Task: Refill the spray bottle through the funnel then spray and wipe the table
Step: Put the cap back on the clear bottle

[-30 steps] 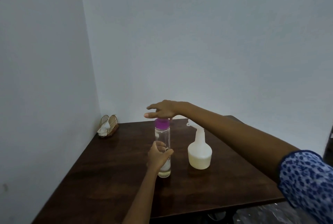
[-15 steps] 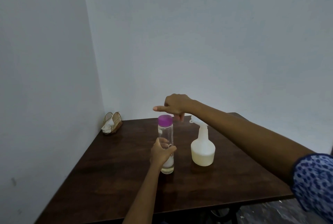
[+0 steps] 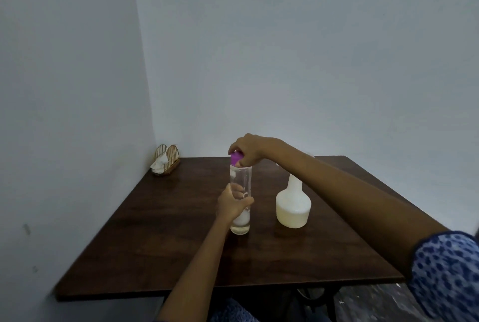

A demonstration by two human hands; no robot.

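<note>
A tall clear bottle [image 3: 241,181] with a purple cap [image 3: 236,159] stands upright in the middle of the dark wooden table [image 3: 166,238]. A little liquid sits at its bottom. My left hand [image 3: 231,205] is wrapped around the bottle's lower half. My right hand [image 3: 247,150] reaches over from the right and its fingers are closed on the purple cap. The white spray bottle [image 3: 293,205] stands just right of the clear bottle; my right forearm hides its spray head. No funnel is in view.
A small gold wire holder with white napkins [image 3: 166,159] sits at the table's far left corner against the white walls. The table's front edge [image 3: 207,292] runs close to my body.
My right hand came down from hovering above the clear bottle and closed on its purple cap. My left hand kept its grip on the bottle. The view tilted downward.
</note>
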